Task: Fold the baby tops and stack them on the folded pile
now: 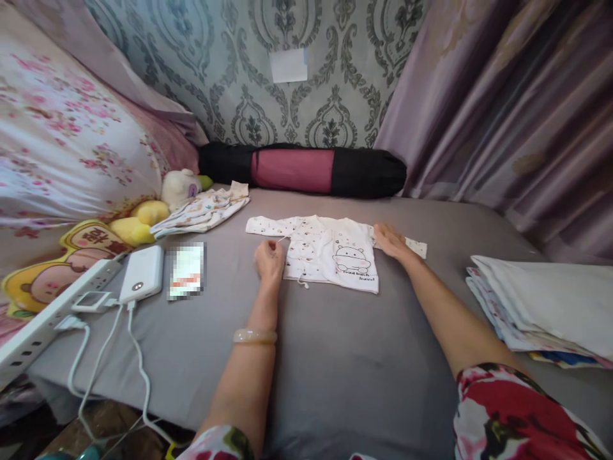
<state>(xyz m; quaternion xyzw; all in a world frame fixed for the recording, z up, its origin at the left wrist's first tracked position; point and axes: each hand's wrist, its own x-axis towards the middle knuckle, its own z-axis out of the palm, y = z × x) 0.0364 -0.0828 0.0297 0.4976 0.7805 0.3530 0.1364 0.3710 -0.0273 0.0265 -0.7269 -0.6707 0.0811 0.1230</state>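
Note:
A white baby shirt (pixel 330 252) lies spread on the grey sheet, its sleeves stretched out to both sides. A cartoon animal is printed on its front, and small figures pattern the sleeves and one side. My left hand (pixel 269 260) is at the shirt's left edge, thumb and fingers pinched on a thin white tie string (pixel 283 239). Over the right sleeve, near the armpit, my right hand (pixel 390 241) rests flat with its fingers extended. Another tie (pixel 303 281) hangs loose at the lower hem.
Folded cloths (pixel 546 306) are stacked at the right. On the left are a patterned garment (pixel 204 211), plush toys (pixel 179 186), a white power bank (pixel 142 275), a power strip (pixel 57 313) with cables, and a blurred card (pixel 186 271). A black and maroon roll (pixel 292 170) lies along the wall.

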